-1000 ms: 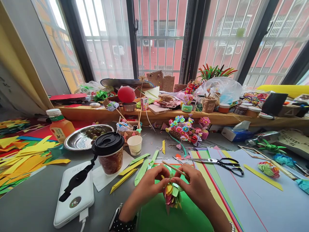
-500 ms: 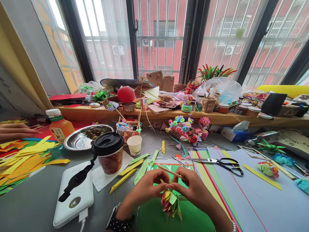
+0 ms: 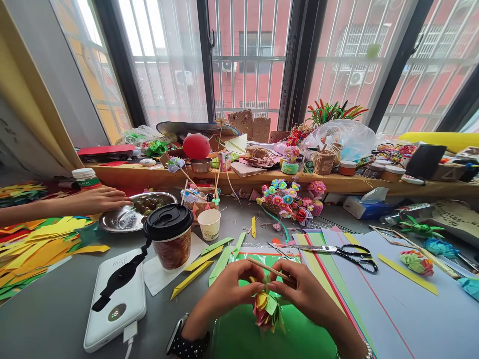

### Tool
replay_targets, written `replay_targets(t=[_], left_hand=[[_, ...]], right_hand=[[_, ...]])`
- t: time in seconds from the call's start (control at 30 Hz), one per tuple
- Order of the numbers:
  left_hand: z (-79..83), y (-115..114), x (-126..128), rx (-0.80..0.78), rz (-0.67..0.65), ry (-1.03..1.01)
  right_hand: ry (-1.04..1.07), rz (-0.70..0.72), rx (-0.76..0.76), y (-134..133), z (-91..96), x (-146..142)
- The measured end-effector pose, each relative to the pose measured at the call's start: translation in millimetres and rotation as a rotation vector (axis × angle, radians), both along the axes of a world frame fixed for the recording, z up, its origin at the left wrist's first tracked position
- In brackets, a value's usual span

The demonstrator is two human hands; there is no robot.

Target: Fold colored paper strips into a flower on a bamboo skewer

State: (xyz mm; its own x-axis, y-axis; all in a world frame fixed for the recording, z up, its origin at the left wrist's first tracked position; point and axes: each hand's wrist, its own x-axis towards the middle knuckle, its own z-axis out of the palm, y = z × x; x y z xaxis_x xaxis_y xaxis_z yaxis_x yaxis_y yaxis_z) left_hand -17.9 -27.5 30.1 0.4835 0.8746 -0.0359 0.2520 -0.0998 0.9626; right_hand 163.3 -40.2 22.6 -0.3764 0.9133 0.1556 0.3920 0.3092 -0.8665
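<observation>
In the head view my left hand [image 3: 232,286] and my right hand [image 3: 306,291] meet above a green mat [image 3: 232,329]. Fingertips of both hands pinch the green end of a folded paper flower [image 3: 266,308], whose pink, yellow and green petals hang downward. A thin wooden stick [image 3: 270,269] slants across the top of both hands, its right end running under the right fingers. What lies between the fingertips is partly hidden. Just beyond the hands are folded green paper strips [image 3: 220,264].
Scissors [image 3: 348,253] lie on paper sheets [image 3: 411,319] at right. A lidded coffee cup [image 3: 170,247], paper cup [image 3: 208,224] and white power bank [image 3: 116,319] stand at left. Another person's hand [image 3: 93,201] reaches over yellow paper strips [image 3: 41,244] toward a metal plate [image 3: 112,224].
The other person's hand has moved right, across the juice bottle to the metal plate. My hands stay together; the paper flower has shifted and turned slightly.
</observation>
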Motion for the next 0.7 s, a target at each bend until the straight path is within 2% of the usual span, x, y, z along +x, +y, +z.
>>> replay_targets(t=[0.3, 0.57, 0.7], left_hand=[[1.7, 2.3, 0.5, 0.131, 0.002, 0.079], [3.2, 2.5, 1.4, 0.126, -0.069, 0.051], [1.0, 4.3, 2.1, 0.128, -0.049, 0.067]], right_hand=[[-0.028, 0.029, 0.02, 0.7, -0.8, 0.9], [-0.066, 0.0, 0.054, -0.9, 2.9, -3.9], [-0.092, -0.015, 0.047, -0.9, 1.1, -5.2]])
